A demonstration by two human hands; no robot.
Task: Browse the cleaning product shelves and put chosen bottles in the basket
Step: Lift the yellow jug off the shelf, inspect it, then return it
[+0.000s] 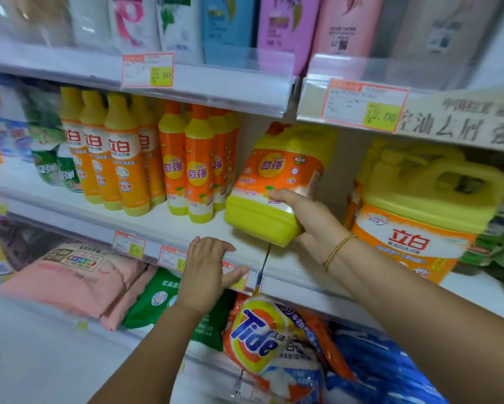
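Head view: R hand [309, 220] grips tilted yellow KEON jug [277, 176], L hand [207, 269] flat on shelf edge [93, 228] above Tide bag [259, 336].

The white middle shelf [163, 225] carries a cluster of orange-capped bottles [198, 167], all upright. Just left of them yellow-capped bottles [122, 158] stand in a tight row, and further left are green-and-white packs [55, 158]. Right of them a yellow jug [274, 182] tilts with its low corner at the board; whether it touches cannot be told. Further right stands a large handled jug [419, 217]. Below them, on the lower shelf [41, 339], lie pink packs [70, 281], a green pack [154, 298] and a Tide bag [259, 336].
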